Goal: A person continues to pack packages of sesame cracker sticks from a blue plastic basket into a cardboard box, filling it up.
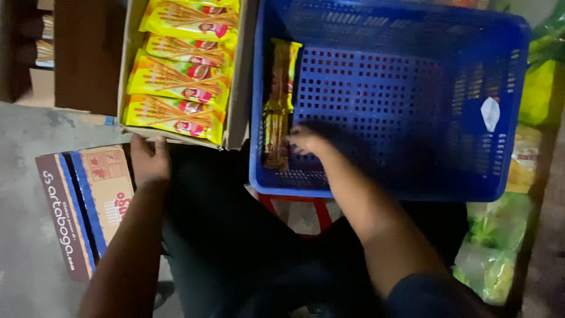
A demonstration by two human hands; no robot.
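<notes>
At the far left, a flattened cardboard box (82,206) with brown and blue stripes lies on the grey floor (23,176). Just beside it, the left hand (150,160) rests with its fingers laid flat against the near edge of an open carton (234,88); it grips nothing. This carton holds yellow snack packets (176,70) stacked in a row, each printed with thin sticks.

To the right stands a blue plastic basket (471,194) with a perforated floor and walls, sitting on a red stool (294,203). Inside it, along the left wall, lie a few long yellow-and-brown packets (279,100) one after another. The right hand (306,141) is inside the basket and touches the nearest of these packets; it is blurred, so I cannot tell if the fingers close on it. The two hands are well apart.

At the far right edge, green and yellow bags (494,253) are next to the basket.
</notes>
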